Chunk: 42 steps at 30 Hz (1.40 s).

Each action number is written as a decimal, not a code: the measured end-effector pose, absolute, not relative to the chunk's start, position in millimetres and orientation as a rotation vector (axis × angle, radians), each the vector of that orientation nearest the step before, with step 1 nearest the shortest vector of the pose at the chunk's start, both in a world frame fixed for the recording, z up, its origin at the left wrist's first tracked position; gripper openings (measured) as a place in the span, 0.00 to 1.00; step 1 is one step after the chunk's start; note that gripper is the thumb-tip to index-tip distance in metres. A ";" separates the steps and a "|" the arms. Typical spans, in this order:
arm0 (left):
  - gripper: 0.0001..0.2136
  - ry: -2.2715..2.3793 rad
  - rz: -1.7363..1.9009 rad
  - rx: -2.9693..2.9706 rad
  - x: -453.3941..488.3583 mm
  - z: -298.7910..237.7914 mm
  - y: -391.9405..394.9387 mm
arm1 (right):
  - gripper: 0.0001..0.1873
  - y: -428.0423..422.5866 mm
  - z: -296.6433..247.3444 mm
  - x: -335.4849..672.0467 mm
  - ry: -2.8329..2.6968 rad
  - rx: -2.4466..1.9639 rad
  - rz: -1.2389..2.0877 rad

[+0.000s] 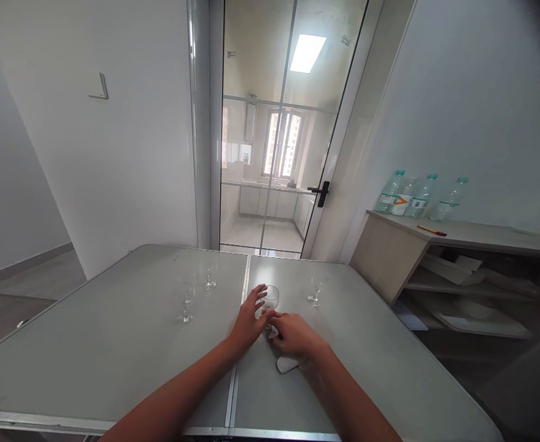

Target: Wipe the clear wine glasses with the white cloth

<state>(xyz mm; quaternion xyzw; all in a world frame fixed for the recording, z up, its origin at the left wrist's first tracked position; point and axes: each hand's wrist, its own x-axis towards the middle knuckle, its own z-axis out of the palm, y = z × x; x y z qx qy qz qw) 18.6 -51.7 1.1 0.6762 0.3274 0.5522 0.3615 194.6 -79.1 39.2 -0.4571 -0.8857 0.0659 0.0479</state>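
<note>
A clear stemmed glass (271, 298) stands near the table's middle seam, between my hands. My left hand (250, 315) curls around the left side of its bowl, with thumb and fingers closed on it. Lower down, at the stem, my right hand (294, 334) pinches a white cloth or tissue (288, 364) against the glass. Part of that white piece shows between my fingers, and the rest hangs below my palm onto the tabletop. My hands hide most of the stem and foot.
On the grey folding table (113, 356) stand more clear glasses: one at the back left (210, 282), one nearer left (186, 310), and glassware on the right (315, 298). Beyond are a glass door (270, 215) and a shelf unit (392, 252) bearing several bottles (420, 196).
</note>
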 end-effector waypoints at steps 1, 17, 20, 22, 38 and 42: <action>0.29 0.848 1.418 1.748 18.6 0.7 -51.8 | 0.16 -78.8 38.3 194.8 -2.696 -1.394 0.205; 0.31 0.921 1.378 1.872 16.4 -0.3 -53.0 | 0.31 -78.5 40.0 197.8 -2.621 -1.387 0.375; 0.26 1.025 1.472 1.788 12.8 8.0 -51.2 | 0.35 -73.7 35.4 202.5 -2.591 -1.431 0.340; 0.22 1.093 1.511 1.713 10.2 13.4 -50.4 | 0.36 -68.9 30.3 207.3 -2.558 -1.485 0.308; 0.12 1.206 1.547 1.621 11.9 21.4 -54.7 | 0.27 -44.6 7.6 227.7 -2.234 -1.933 0.281; 0.12 1.215 1.538 1.627 11.8 21.4 -55.2 | 0.28 -39.0 2.1 234.7 -2.199 -1.950 0.273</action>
